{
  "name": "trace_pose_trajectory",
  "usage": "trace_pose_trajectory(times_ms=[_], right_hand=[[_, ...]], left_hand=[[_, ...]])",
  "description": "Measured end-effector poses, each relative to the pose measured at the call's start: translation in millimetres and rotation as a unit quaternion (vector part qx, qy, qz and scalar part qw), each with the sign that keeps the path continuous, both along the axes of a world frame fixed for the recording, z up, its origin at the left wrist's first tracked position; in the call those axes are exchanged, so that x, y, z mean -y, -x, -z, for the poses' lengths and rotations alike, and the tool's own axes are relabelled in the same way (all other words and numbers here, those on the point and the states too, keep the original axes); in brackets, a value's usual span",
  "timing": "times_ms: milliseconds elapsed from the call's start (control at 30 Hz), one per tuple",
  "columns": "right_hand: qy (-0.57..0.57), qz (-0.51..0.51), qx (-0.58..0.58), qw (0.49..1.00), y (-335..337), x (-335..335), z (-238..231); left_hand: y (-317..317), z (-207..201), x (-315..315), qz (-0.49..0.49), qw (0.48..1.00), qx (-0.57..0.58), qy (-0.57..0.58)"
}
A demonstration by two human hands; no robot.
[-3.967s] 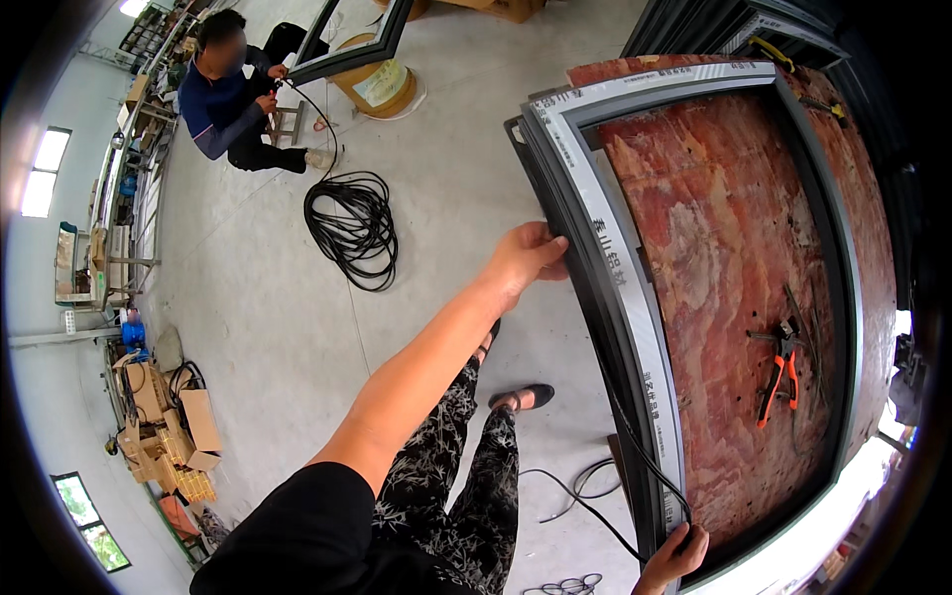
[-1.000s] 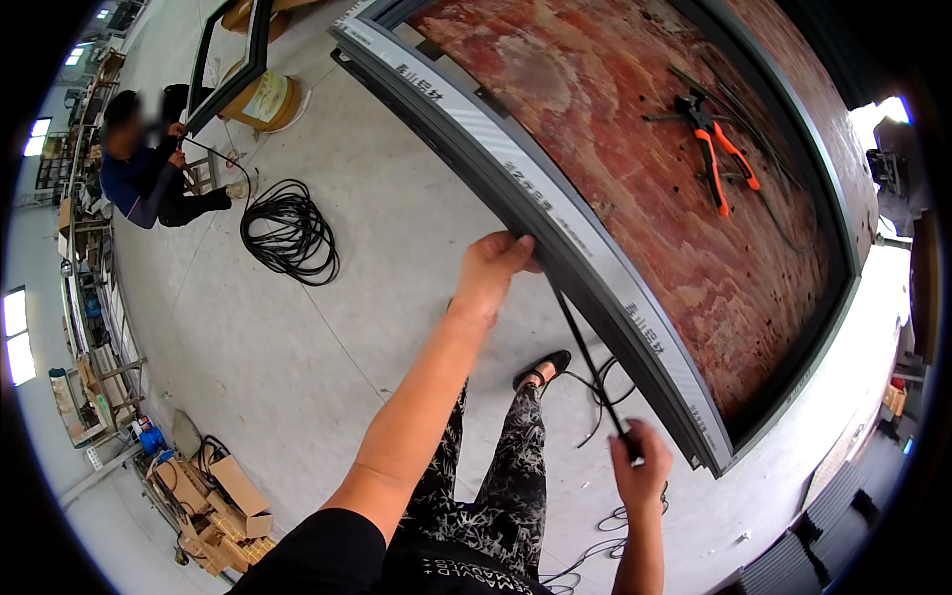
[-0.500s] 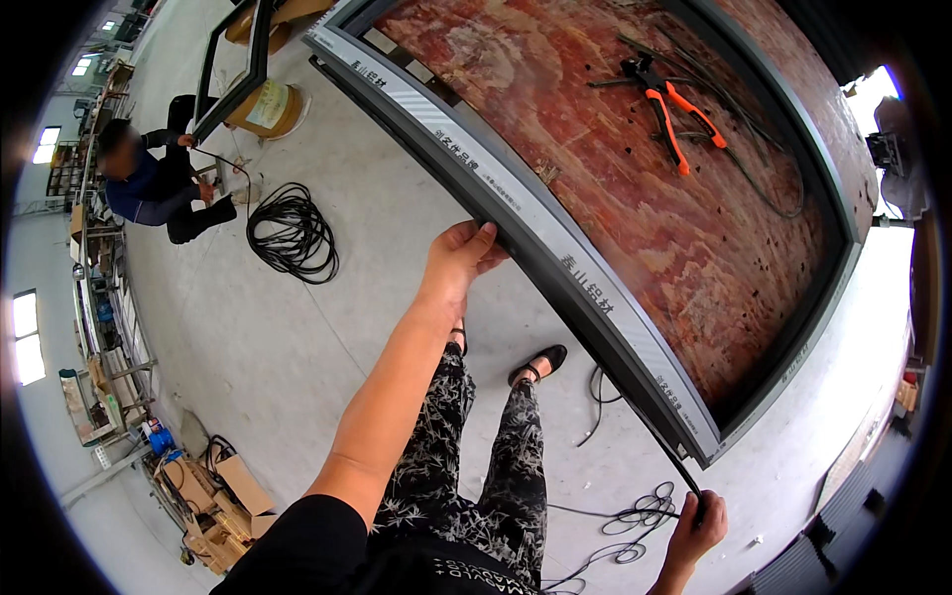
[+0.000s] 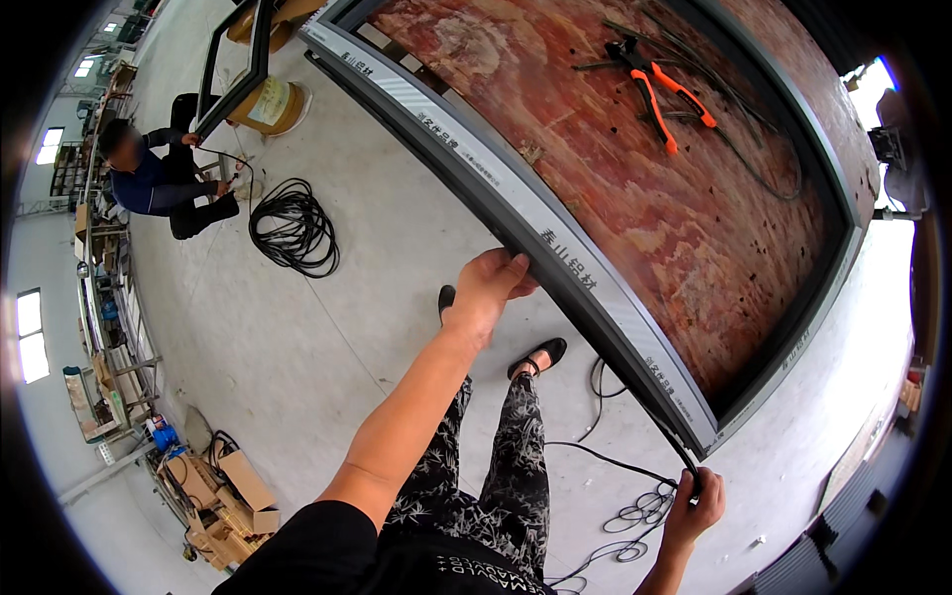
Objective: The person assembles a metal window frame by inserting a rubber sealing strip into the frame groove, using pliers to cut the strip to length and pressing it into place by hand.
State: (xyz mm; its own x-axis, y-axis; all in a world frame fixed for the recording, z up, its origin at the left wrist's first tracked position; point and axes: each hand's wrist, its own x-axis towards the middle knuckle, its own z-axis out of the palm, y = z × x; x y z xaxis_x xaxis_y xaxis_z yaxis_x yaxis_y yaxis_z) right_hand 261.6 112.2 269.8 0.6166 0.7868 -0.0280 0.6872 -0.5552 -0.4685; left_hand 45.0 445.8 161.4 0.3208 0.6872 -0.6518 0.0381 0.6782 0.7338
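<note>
A large grey metal window frame (image 4: 605, 288) with printed protective film lies on a red-brown board. My left hand (image 4: 496, 283) grips the dark outer edge of its near side, thumb on top and the other fingers partly hidden beneath. Just off the frame's near corner, my right hand (image 4: 696, 504) is closed around a thin black rubber strip (image 4: 686, 460), which runs up to the frame's edge. More of the strip trails from that hand to loose coils on the floor. Pliers with orange handles (image 4: 652, 109) lie on the board inside the frame.
The board (image 4: 694, 268) also bears several dark strip offcuts. At the left, another person (image 4: 149, 178) sits working at a second frame (image 4: 248, 89), near a coiled black strip (image 4: 294, 228) and a yellow drum (image 4: 273, 106). Cardboard boxes (image 4: 223, 496) stand at lower left.
My left hand has slid along the frame's edge toward the near right corner. My right hand has risen slightly with the strip, and a length of strip has lifted off the floor.
</note>
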Motion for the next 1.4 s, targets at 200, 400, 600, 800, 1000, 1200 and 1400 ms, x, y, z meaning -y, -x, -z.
trace_pose_trajectory(times_ms=[200, 400, 600, 800, 1000, 1200, 1400], right_hand=[[-0.012, -0.019, 0.005, 1.000, -5.2, -1.7, 4.3], [0.023, -0.052, -0.014, 0.998, -12.0, 0.9, 2.6], [0.084, -0.086, -0.040, 0.992, -13.9, 6.3, 8.9], [0.197, 0.045, -0.411, 0.889, -8.4, 13.8, 13.1], [0.067, 0.108, -0.532, 0.837, -20.3, 16.0, 0.7], [-0.014, 0.000, -0.098, 0.995, -9.7, 16.7, -1.1], [-0.025, -0.007, 0.009, 1.000, 2.5, 14.2, 18.9]], left_hand=[[-27.3, -6.8, 50.5, -0.008, 0.996, 0.060, 0.070], [-5.0, -2.8, 5.9, -0.064, 0.997, 0.027, 0.023], [36.1, -4.0, -89.7, -0.060, 0.998, 0.013, -0.011], [22.7, 2.6, -54.4, -0.072, 0.997, 0.011, 0.007], [-23.6, -4.3, 55.5, 0.036, 0.995, 0.062, 0.073], [-23.7, -19.3, 44.6, -0.011, 0.996, 0.033, 0.079], [-20.7, -6.8, 40.5, -0.023, 1.000, -0.001, 0.002]])
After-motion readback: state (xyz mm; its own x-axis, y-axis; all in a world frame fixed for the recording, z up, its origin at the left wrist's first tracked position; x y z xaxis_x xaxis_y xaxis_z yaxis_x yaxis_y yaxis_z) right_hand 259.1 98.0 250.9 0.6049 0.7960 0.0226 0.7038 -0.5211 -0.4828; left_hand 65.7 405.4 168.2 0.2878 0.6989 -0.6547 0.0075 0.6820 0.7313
